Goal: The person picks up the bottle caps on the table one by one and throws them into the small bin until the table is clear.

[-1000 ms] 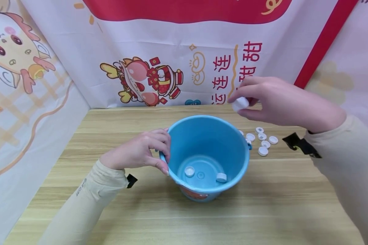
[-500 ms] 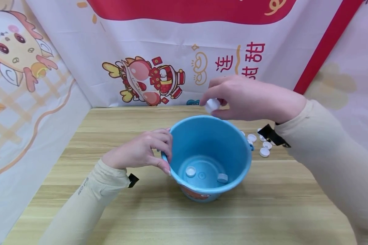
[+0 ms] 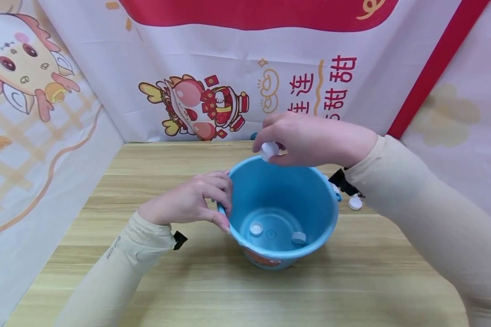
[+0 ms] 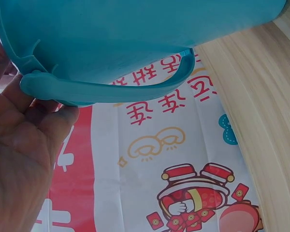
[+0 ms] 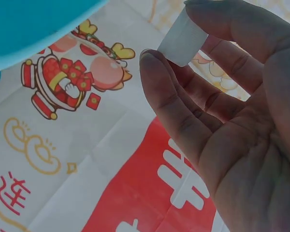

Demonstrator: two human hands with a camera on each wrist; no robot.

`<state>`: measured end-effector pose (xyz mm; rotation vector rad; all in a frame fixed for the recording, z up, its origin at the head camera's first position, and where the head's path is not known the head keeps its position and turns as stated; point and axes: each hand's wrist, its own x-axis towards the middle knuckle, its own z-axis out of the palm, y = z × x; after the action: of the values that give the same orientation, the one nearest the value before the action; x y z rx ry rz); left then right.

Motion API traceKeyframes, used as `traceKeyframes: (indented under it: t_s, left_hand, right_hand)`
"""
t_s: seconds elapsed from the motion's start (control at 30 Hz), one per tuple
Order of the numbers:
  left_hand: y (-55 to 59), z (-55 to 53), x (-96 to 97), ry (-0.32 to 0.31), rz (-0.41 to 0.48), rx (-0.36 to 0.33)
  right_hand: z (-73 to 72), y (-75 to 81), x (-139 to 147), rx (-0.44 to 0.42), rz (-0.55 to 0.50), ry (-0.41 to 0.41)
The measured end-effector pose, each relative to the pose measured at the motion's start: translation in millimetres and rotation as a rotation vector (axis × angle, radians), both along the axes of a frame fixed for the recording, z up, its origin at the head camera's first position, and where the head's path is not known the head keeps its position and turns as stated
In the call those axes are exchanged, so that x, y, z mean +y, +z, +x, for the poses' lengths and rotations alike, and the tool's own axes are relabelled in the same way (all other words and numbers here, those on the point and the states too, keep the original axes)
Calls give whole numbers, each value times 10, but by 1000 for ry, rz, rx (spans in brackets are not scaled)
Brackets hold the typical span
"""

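A blue plastic bucket [image 3: 280, 195] stands on the wooden table. My left hand [image 3: 190, 198] grips its left rim, fingers over the inside and thumb outside; in the left wrist view the bucket's handle [image 4: 121, 92] hangs beside that hand. Over the bucket's far rim, my right hand [image 3: 304, 138] pinches a white bottle cap [image 3: 269, 151] between thumb and fingertips. The right wrist view shows this cap [image 5: 183, 39] tilted at the fingertips. Inside the bucket, one white cap [image 3: 256, 229] lies flat on the floor and another cap [image 3: 299, 238] stands on its edge.
Right of the bucket, a loose white cap [image 3: 355, 203] lies on the table [image 3: 229, 295]; others there are mostly hidden behind the right sleeve [image 3: 417, 186]. A printed cloth [image 3: 229, 50] hangs behind the table, with another printed cloth [image 3: 65, 150] at the left.
My right hand has carried the bottle cap leftward from above the loose caps to over the bucket, then slightly lower. My left hand keeps its grip on the rim.
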<state>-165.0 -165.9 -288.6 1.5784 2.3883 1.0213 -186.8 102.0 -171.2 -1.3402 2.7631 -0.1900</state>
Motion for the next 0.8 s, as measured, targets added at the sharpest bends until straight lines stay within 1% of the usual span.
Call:
traceKeyframes:
  t_s: [0.23, 0.43, 0.6, 0.8]
  left_hand:
    - [-1, -8, 12, -17, 16, 2]
    - [1, -8, 10, -12, 10, 2]
    - [0, -8, 6, -9, 9, 4]
    - [-15, -16, -4, -25, 31, 17]
  right_hand:
    - [-22, -29, -46, -12, 21, 0]
    - [-36, -43, -54, -9, 36, 10]
    - [-43, -23, -33, 7, 52, 7]
    - [-60, 13, 20, 11, 54, 6]
